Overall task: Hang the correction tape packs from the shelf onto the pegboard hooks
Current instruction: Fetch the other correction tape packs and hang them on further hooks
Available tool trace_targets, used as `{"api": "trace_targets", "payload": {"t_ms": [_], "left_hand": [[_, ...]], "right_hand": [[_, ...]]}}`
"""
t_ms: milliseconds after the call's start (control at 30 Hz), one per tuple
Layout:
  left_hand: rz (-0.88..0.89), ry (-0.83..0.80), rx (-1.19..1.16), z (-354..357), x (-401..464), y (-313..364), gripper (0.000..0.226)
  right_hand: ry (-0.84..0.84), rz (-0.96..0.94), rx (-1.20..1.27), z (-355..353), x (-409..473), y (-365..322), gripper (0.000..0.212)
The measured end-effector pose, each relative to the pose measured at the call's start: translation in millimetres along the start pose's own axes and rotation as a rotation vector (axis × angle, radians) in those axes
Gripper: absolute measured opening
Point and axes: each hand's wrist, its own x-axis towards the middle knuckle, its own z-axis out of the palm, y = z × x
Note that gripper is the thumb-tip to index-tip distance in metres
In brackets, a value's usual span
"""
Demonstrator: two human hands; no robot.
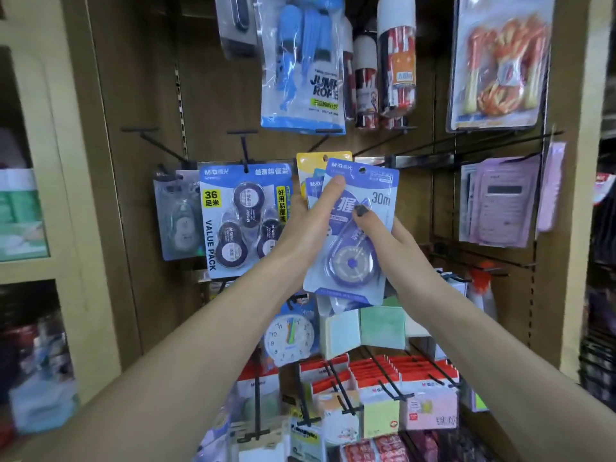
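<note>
Both my hands hold a small stack of correction tape packs in front of the pegboard. The front pack (353,235) is light blue with a purple tape roller and "30m" printed on it. My left hand (311,221) grips the stack from the left, thumb on the front pack's top. My right hand (380,228) pinches the front pack from the right, thumb on its face. Behind it a yellow-topped pack (316,161) and another blue one peek out. A blue value pack (240,221) of three tapes hangs on a hook (245,151) to the left. Bare black hooks (150,136) stick out nearby.
Jump rope packs (300,68) and tubes hang above. Calculators (500,201) hang at the right. Below are a toy clock (288,335), sticky notes (363,328) and red-topped packs (383,378) on hooks. A grey tape pack (178,215) hangs at far left.
</note>
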Motion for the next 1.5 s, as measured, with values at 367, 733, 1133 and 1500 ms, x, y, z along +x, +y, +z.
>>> {"api": "trace_targets", "payload": {"t_ms": [367, 733, 1133, 1500], "left_hand": [[-0.038, 0.017, -0.005, 4.2, 23.8, -1.2, 0.083], [-0.063, 0.009, -0.100, -2.0, 41.8, -7.0, 0.138], [-0.128, 0.023, -0.117, -3.3, 29.5, -10.1, 0.132], [0.047, -0.007, -0.186, -6.6, 11.2, -44.1, 0.082]], "right_hand": [[0.002, 0.083, 0.006, -6.0, 25.4, 6.4, 0.022], [-0.048, 0.099, -0.004, -7.9, 29.8, 0.9, 0.028], [-0.031, 0.186, -0.073, -4.2, 32.4, -4.5, 0.032], [-0.096, 0.176, -0.121, -6.0, 24.0, -1.0, 0.035]]}}
